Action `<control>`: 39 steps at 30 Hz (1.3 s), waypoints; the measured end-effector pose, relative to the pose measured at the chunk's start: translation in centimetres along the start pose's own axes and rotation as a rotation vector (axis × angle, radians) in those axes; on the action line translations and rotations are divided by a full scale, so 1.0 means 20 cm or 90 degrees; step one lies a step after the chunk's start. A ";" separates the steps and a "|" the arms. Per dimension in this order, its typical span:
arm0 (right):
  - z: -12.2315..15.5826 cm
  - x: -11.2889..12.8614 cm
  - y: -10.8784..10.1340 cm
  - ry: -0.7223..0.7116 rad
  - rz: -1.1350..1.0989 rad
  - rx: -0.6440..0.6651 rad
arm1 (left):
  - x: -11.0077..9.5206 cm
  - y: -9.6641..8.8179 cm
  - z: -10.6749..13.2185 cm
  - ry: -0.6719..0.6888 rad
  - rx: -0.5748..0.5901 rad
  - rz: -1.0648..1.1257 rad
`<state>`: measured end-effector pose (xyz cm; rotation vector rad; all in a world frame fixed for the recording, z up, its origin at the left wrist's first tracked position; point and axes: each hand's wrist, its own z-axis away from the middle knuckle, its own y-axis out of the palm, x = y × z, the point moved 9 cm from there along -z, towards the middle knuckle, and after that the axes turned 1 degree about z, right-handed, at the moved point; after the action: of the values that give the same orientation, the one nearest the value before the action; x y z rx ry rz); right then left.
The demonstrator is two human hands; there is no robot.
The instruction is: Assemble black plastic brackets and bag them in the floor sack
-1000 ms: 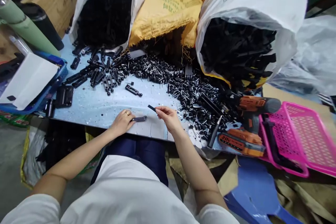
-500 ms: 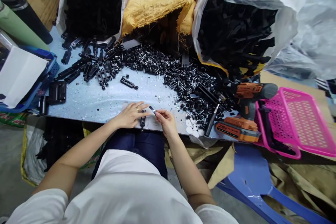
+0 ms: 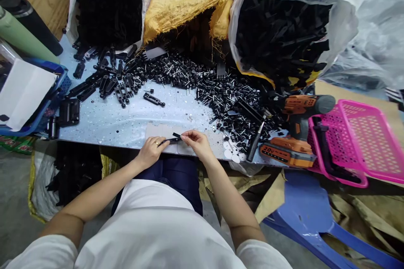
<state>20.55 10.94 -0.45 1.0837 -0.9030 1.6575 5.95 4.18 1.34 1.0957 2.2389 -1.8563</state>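
Observation:
My left hand is closed on one end of a long, narrow black plastic part, which lies level just above the table's front edge. My right hand pinches a small dark flat strip between thumb and fingertips. The strip sits at the far right end of the black part; whether it touches it I cannot tell. Beneath both hands is a grey flat sheet. Similar black parts lie heaped at the left, one alone nearer the middle.
Small black pieces with metal pins spread across the back and right. Near the front right are white discs, a hammer, an orange cordless drill and a pink basket. A blue basket stands left. Open sacks line the back.
The black part has turned from pointing toward me to lying crosswise, and my left hand has gone from spread fingers over it to gripping it. My right hand has moved slightly left with the strip.

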 end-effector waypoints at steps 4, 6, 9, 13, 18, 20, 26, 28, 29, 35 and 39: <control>-0.03 0.04 0.11 -0.011 0.082 0.133 | 0.09 -0.03 0.01 -0.104 -0.060 0.088; -0.05 0.04 0.16 -0.005 0.123 0.206 | 0.13 -0.03 0.01 -0.136 -0.069 0.114; -0.09 0.03 0.21 0.005 0.160 0.256 | 0.14 -0.02 0.00 -0.151 -0.069 0.133; -0.12 0.03 0.22 0.005 0.190 0.250 | 0.14 -0.02 0.01 -0.151 -0.069 0.130; -0.12 0.06 0.22 -0.005 0.229 0.233 | 0.14 -0.02 0.02 -0.151 -0.080 0.126; -0.12 0.06 0.21 -0.007 0.243 0.222 | 0.14 -0.01 0.02 -0.145 -0.084 0.119; -0.13 0.03 0.23 -0.034 0.279 0.220 | 0.08 -0.03 0.03 -0.082 -0.102 0.054; -0.12 0.04 0.23 -0.050 0.320 0.213 | 0.05 -0.02 0.03 -0.053 -0.079 0.019; -0.11 0.06 0.21 -0.061 0.351 0.193 | 0.04 -0.02 0.03 -0.043 -0.067 0.001; -0.06 0.17 -0.13 -0.118 0.485 -0.067 | 0.02 -0.01 0.02 -0.018 -0.020 -0.060; -0.03 0.05 -0.08 -0.152 0.482 0.080 | 0.00 0.02 0.00 0.013 0.034 -0.112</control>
<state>21.64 12.26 0.46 1.1098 -1.5099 2.2436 6.23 4.20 1.11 0.9581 2.3805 -1.9892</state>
